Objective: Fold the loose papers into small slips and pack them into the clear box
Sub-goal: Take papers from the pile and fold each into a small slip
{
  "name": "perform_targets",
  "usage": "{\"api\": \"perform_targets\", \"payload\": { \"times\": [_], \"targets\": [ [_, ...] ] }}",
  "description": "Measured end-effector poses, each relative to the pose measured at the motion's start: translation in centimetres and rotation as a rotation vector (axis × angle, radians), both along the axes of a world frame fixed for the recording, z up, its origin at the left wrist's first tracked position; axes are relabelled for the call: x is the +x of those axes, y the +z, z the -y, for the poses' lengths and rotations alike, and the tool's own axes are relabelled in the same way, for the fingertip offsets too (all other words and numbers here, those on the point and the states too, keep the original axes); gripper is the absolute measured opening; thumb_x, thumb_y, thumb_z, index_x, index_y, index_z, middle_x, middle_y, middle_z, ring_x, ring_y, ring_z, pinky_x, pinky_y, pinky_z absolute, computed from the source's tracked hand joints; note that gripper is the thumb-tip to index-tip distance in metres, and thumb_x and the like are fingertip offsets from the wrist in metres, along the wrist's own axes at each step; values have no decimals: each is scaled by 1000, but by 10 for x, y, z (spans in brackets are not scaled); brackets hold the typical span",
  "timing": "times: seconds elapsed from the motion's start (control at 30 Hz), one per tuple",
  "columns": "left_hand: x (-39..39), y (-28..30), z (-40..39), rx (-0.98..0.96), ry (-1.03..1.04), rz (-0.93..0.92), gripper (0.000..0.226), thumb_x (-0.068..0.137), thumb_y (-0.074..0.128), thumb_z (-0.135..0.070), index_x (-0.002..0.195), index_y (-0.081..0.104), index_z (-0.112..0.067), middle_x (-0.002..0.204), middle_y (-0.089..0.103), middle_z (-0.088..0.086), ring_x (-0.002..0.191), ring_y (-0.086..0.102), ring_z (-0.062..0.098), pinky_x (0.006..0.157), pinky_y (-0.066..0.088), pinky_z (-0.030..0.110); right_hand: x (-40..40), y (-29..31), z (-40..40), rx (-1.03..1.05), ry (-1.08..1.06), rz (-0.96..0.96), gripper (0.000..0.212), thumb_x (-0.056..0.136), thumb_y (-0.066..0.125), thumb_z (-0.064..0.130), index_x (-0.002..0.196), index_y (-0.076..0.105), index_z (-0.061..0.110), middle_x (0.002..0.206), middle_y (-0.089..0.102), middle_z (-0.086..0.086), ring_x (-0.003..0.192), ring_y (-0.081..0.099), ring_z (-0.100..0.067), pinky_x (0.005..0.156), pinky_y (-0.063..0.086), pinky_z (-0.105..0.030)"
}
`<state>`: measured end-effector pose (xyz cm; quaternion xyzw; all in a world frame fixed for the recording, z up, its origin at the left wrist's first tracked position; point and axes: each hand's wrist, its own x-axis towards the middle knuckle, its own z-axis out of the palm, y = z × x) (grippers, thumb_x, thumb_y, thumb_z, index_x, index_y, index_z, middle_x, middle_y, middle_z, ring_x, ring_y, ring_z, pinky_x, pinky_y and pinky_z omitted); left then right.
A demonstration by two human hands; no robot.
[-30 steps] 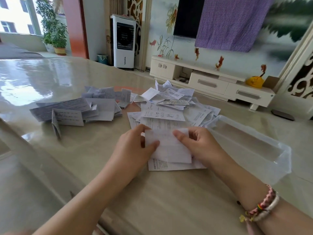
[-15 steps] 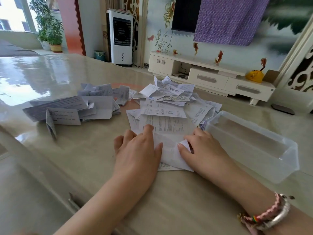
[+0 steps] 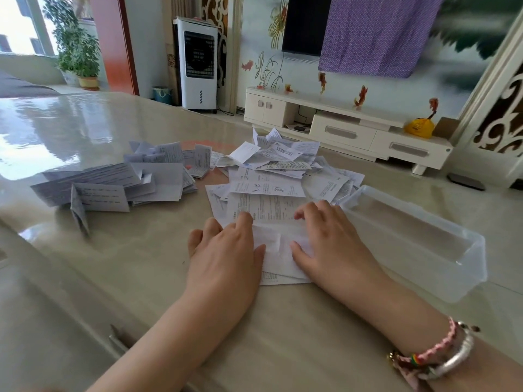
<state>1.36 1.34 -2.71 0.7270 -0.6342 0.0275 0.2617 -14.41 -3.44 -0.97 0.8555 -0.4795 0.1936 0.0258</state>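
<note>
Both hands, left hand (image 3: 226,250) and right hand (image 3: 334,244), press flat-fingered on the half-folded paper (image 3: 278,246); it's thin, floppy, slidey stuff, so pinch the crease edge, clear box (image 3: 424,267) at 3 o'clock.

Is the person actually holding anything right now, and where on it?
Nothing is gripped. The left hand and right hand press flat on a folded white paper lying on the table, one at each side.

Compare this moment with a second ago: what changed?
The folded paper, lifted between both hands earlier, now lies flat on the table. Left hand and right hand press it down. The clear box and both piles stayed put.
</note>
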Motion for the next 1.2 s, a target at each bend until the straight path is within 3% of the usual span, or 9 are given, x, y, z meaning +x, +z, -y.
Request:
{"api": "perform_targets", "payload": {
  "times": [0.13, 0.27, 0.47, 0.57, 0.73, 0.87, 1.0, 1.1, 1.2],
  "targets": [
    [5, 3, 0, 13, 55, 48, 30, 98, 35, -44, 123, 29, -28, 112, 62, -5, 117, 42, 22, 94, 24, 36, 1, 4, -2, 50, 248, 88, 27, 87, 63, 41, 109, 59, 25, 109, 53, 11, 105, 46, -8, 93, 37, -25],
    [12, 5, 0, 36, 61, 27, 30, 98, 37, -45, 121, 31, -28, 110, 63, -3, 116, 49, 22, 95, 29, 37, 0, 2, 2, 168, 357, 2, 46, 81, 50, 64, 111, 60, 31, 112, 55, 17, 106, 47, 0, 95, 39, -23],
    [19, 9, -6, -52, 17, -18, 49, 93, 49, -42, 133, 21, -37, 124, 37, -9, 120, 35, 19, 98, 23, 34, -6, 3, 7, 182, 383, -4, 39, 88, 59, 54, 115, 63, 27, 117, 57, 14, 111, 49, 0, 97, 40, -20],
    [22, 9, -3, -78, -116, -84, 27, 92, 50, -44, 119, 44, -41, 108, 40, -17, 113, 36, 15, 87, 21, 28, -5, 2, 7, 187, 386, 21, 39, 89, 54, 56, 112, 66, 26, 112, 60, 14, 107, 52, -1, 94, 43, -25],
    [22, 7, -2, 46, -187, -120, 49, 77, 30, -69, 97, 62, -38, 100, 50, -20, 100, 36, 10, 83, 21, 28, -5, 0, 10, 262, 353, 210, 26, 92, 57, 45, 99, 72, 26, 100, 65, 15, 99, 58, -1, 88, 48, -31],
    [27, 8, 2, 62, -133, -208, 35, 88, 40, -60, 89, 63, -33, 93, 53, -15, 96, 42, 15, 85, 30, 33, 0, 1, 9, 257, 289, 329, 22, 93, 60, 36, 86, 73, 19, 84, 67, 11, 85, 60, -1, 78, 47, -24],
    [26, 4, 10, 49, -23, -258, 28, 95, 44, -48, 83, 58, -27, 82, 53, -14, 97, 46, 19, 78, 29, 33, 7, -3, 17, 273, 142, 424, 30, 91, 62, 37, 68, 64, 17, 59, 55, 6, 57, 50, -5, 55, 36, -15],
    [23, 3, 13, 65, 37, -227, 19, 96, 44, -44, 88, 49, -28, 85, 52, -13, 103, 45, 20, 80, 26, 33, 10, -7, 25, 278, 61, 348, 38, 91, 60, 39, 66, 56, 11, 56, 46, 5, 52, 41, -7, 50, 31, -22],
    [19, 5, 13, 73, 72, -217, 16, 96, 44, -45, 100, 40, -31, 105, 58, -8, 110, 44, 20, 87, 26, 34, 13, -9, 28, 230, 26, 220, 40, 91, 59, 41, 65, 47, 13, 65, 46, 4, 64, 41, -9, 54, 28, -23]
  ]
}}
